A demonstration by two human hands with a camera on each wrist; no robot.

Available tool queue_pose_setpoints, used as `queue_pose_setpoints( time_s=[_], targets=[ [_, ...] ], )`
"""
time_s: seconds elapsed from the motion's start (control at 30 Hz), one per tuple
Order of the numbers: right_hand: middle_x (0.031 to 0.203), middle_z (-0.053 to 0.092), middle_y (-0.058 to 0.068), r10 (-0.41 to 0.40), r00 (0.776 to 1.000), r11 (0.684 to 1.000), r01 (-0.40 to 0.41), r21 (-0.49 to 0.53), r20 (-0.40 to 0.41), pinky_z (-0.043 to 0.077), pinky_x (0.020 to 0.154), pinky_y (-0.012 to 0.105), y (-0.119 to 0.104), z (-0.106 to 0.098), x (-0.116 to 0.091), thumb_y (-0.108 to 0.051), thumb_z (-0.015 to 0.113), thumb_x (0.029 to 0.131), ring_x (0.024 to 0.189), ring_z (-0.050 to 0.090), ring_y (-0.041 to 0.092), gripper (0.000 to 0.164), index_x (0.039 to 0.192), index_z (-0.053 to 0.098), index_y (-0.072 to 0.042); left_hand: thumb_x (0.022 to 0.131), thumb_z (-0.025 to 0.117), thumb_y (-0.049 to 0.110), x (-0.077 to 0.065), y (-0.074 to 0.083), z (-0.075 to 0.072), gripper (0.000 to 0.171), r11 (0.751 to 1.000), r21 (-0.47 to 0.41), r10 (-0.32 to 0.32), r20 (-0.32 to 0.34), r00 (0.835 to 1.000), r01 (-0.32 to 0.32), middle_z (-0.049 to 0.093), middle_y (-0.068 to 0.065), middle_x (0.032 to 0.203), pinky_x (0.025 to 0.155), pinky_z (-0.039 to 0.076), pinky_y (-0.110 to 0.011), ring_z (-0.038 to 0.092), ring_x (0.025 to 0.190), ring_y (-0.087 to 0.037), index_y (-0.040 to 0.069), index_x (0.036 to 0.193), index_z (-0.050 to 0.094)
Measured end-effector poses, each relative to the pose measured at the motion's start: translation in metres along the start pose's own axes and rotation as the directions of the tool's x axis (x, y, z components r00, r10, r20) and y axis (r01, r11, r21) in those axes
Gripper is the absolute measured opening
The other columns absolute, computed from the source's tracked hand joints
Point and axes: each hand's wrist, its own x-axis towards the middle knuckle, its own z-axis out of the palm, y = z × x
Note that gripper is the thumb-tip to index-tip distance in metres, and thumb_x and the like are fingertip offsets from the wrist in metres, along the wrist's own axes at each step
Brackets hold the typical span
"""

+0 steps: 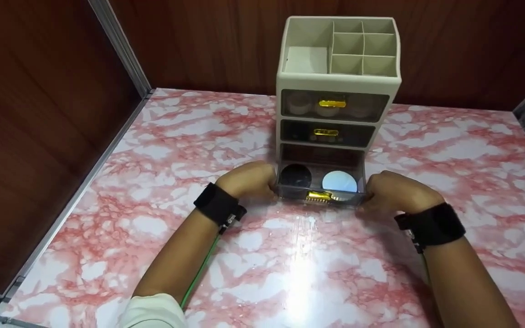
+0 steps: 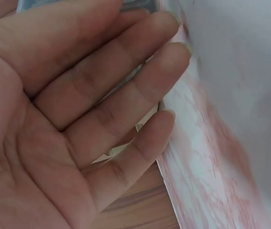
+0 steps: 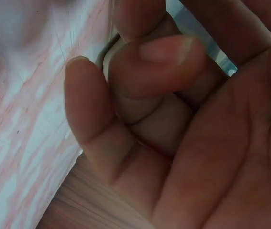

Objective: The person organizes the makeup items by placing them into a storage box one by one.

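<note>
A cream desktop organizer [image 1: 339, 79] stands at the back with its clear bottom drawer [image 1: 321, 193] pulled out. Inside that drawer lie a black round item [image 1: 295, 176] on the left and a white round item [image 1: 339, 181] on the right. My left hand [image 1: 252, 179] holds the drawer's left front corner, thumb and forefinger at the wall. At the opposite corner, my right hand [image 1: 392, 191] grips the drawer's right side. In the left wrist view the other fingers [image 2: 121, 105] are loosely bent; in the right wrist view the fingers [image 3: 90, 102] curl inward more.
Above, the top drawer [image 1: 306, 109] and middle drawer [image 1: 296, 130] are closed, with things showing dimly inside. Dividers [image 1: 362, 55] split the organizer's top. A red-and-white marbled tabletop [image 1: 185, 136] lies beneath, bordered by dark wood panels [image 1: 198, 45] and a metal edge strip [image 1: 75, 196].
</note>
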Motion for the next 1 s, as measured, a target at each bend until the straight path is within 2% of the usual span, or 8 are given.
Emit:
queue_pose_setpoints(
  time_s=[0.23, 0.37, 0.47, 0.77, 1.0],
  targets=[
    [0.057, 0.051, -0.009, -0.021, 1.000, 1.000, 0.020, 0.018, 0.019, 0.036, 0.048, 0.028, 0.0010, -0.0021, 0.0010, -0.025, 0.080, 0.080, 0.054, 0.040, 0.010, 0.013, 0.069, 0.073, -0.020, 0.078, 0.082, 0.019, -0.0014, 0.0001, -0.0010, 0.006, 1.000, -0.024, 0.000, 0.007, 1.000, 0.000, 0.067, 0.014, 0.078, 0.066, 0.051, -0.028, 0.062, 0.074, -0.010, 0.020, 0.083, 0.079],
    [0.068, 0.064, -0.008, -0.023, 1.000, 0.998, 0.022, 0.067, 0.020, 0.042, 0.051, 0.028, 0.0019, -0.0055, 0.0001, -0.025, 0.079, 0.081, 0.058, 0.046, 0.009, 0.005, 0.082, 0.078, -0.019, 0.077, 0.083, 0.021, -0.0008, 0.0008, -0.0041, 0.008, 1.000, -0.012, 0.017, -0.013, 1.000, -0.017, 0.066, 0.012, 0.081, 0.068, 0.050, -0.027, 0.061, 0.076, -0.010, 0.019, 0.084, 0.079],
    [0.077, 0.070, -0.007, -0.042, 0.999, 0.995, 0.040, 0.096, 0.020, 0.045, 0.055, 0.027, 0.0026, -0.0078, -0.0005, -0.022, 0.079, 0.083, 0.061, 0.049, 0.009, 0.010, 0.092, 0.079, -0.020, 0.078, 0.083, 0.024, -0.0003, 0.0007, -0.0066, 0.009, 1.000, -0.008, 0.022, -0.011, 1.000, -0.022, 0.065, 0.011, 0.080, 0.068, 0.050, -0.026, 0.061, 0.075, -0.009, 0.018, 0.084, 0.080],
    [0.072, 0.065, -0.008, -0.071, 0.997, 0.997, 0.072, 0.038, -0.025, 0.043, 0.054, 0.027, 0.0056, -0.0086, 0.0011, -0.012, 0.072, 0.085, 0.060, 0.046, 0.009, 0.011, 0.088, 0.080, -0.020, 0.079, 0.082, 0.026, -0.0012, -0.0026, -0.0051, 0.009, 1.000, 0.005, 0.024, -0.041, 0.999, -0.024, 0.066, 0.011, 0.077, 0.065, 0.049, -0.026, 0.058, 0.071, -0.008, 0.018, 0.081, 0.079],
    [0.081, 0.070, -0.005, -0.105, 0.994, 0.994, 0.106, 0.031, -0.043, 0.047, 0.060, 0.029, 0.0098, -0.0065, 0.0025, -0.010, 0.069, 0.088, 0.065, 0.051, 0.010, 0.012, 0.093, 0.079, -0.015, 0.082, 0.079, 0.022, 0.0014, -0.0052, -0.0038, 0.004, 0.999, 0.030, 0.016, -0.070, 0.997, -0.014, 0.068, 0.011, 0.080, 0.069, 0.049, -0.025, 0.061, 0.075, -0.008, 0.018, 0.083, 0.079]
  ],
)
